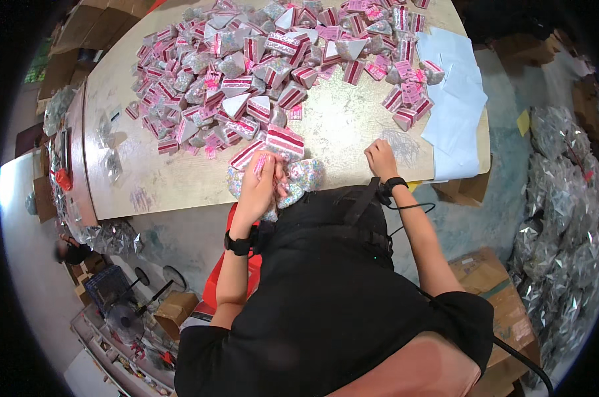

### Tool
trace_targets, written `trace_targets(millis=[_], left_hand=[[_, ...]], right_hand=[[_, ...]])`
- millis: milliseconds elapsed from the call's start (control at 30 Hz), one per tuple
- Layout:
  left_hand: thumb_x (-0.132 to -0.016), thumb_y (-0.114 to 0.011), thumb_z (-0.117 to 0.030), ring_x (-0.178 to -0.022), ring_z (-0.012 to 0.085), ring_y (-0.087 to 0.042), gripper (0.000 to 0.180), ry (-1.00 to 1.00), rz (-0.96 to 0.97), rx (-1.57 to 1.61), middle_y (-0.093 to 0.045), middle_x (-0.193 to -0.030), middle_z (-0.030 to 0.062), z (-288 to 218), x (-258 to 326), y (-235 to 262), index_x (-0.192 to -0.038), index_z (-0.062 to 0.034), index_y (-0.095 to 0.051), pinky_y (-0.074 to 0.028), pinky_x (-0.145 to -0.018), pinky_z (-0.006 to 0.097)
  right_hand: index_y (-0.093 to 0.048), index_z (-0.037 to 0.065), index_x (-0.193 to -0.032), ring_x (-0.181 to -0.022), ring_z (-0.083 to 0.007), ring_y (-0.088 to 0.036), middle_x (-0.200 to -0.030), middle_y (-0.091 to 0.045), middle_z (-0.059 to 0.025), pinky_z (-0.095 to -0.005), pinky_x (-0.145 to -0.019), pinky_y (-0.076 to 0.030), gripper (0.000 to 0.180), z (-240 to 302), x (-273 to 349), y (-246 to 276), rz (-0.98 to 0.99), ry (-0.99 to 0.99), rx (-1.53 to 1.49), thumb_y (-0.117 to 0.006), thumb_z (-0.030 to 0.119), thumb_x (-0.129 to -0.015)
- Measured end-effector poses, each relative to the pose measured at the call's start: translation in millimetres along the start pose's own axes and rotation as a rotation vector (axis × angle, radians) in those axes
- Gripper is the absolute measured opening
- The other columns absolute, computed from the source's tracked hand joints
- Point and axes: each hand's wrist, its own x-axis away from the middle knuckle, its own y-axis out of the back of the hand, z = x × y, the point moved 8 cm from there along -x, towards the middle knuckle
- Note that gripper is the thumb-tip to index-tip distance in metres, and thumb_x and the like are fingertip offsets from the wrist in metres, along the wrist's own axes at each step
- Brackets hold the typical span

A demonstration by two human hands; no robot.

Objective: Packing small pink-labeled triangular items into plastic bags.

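Left hand [263,182]: fingers closed around a small pink-striped packet [260,164], over a speckled pouch [303,177] at the bench's [147,178] near edge.
Right hand [381,159]: fingers curled narrow on thin wire ties [402,144].
Beyond: heap of striped wedge boxes [260,66]; pale blue sheets [455,99] at right.

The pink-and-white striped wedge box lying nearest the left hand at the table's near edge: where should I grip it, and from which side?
Probably across the long flat sides of the striped wedge box, coming from above on the near side. It lies flat and apart from the heap, and the left hand is just below it.
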Motion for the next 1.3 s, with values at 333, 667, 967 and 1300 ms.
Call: trace_targets(millis=[333,667,967,1300], left_hand=[[-0.097,-0.038,-0.023,-0.065,0.0078,-0.050,0.024,-0.074,0.055,0.064,-0.047,-0.073,0.0025,-14,-15,4,-0.100,-0.0018,-0.047,-0.047,-0.047,0.020],[-0.097,-0.040,-0.024,-0.060,0.0061,-0.047,0.022,-0.055,-0.054,0.030,-0.047,-0.071,0.0006,-9,-10,28,-0.097,-0.0034,-0.048,-0.041,-0.046,0.019],[-0.096,-0.041,-0.023,-0.053,0.0037,-0.039,0.020,-0.049,0.024,-0.153,-0.043,-0.062,-0.0029,-6,-17,23,-0.093,-0.0054,-0.050,-0.033,-0.049,0.020],[-0.096,-0.040,-0.019,-0.051,0.0049,-0.040,0.018,-0.060,0.123,0.102,-0.048,-0.068,0.0014,-11,-24,1,-0.099,-0.0029,-0.048,-0.031,-0.042,0.019]], right_hand=[[-0.051,-0.001,-0.070,-0.075,-0.0322,-0.048,-0.076,-0.048,-0.0171,-0.0402,-0.069,-0.041,0.006,9,-22,-16,0.233,0.123,0.152,-0.051,0.006,-0.070],[-0.052,-0.003,-0.092,-0.072,-0.0154,-0.061,-0.075,-0.061,-0.0088,-0.0262,-0.064,-0.049,0.015,-11,-18,14,0.022,-0.414,-0.581,-0.060,0.006,-0.082],[-0.046,-0.004,-0.111,-0.083,-0.0178,-0.059,-0.091,-0.057,-0.0111,-0.0293,-0.075,-0.053,0.021,32,-29,22,-0.001,-0.933,-1.903,-0.045,0.001,-0.090],[-0.045,-0.008,-0.120,-0.106,-0.0246,-0.055,-0.114,-0.056,-0.0175,-0.0305,-0.092,-0.045,0.035,123,-78,94,0.056,-0.600,-1.540,-0.052,-0.002,-0.086]])
